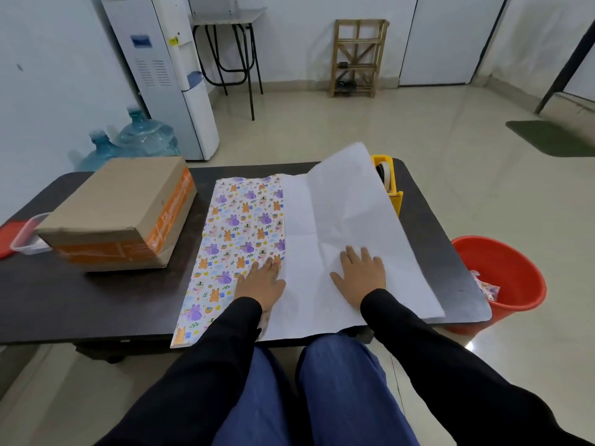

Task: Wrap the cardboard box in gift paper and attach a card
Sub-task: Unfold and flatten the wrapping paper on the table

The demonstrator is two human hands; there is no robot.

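Blue-trousered knees (322,381) sit at the dark low table (64,294). On it, 2 flat hands, left hand (260,278) and right hand (360,272), fingers straight, press the animal-printed gift paper sheet (238,226), likely to smooth its folded-over white half. Farther left, apart from the sheet, sits the unwrapped brown cardboard box with orange tape (119,214). A yellow tape dispenser (391,185) stands behind the paper's lifted corner, within reach.

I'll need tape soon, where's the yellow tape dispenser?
In the head view, the yellow plastic tape dispenser stands near the far right corner of the dark table, partly hidden behind the lifted white underside of the patterned gift paper.
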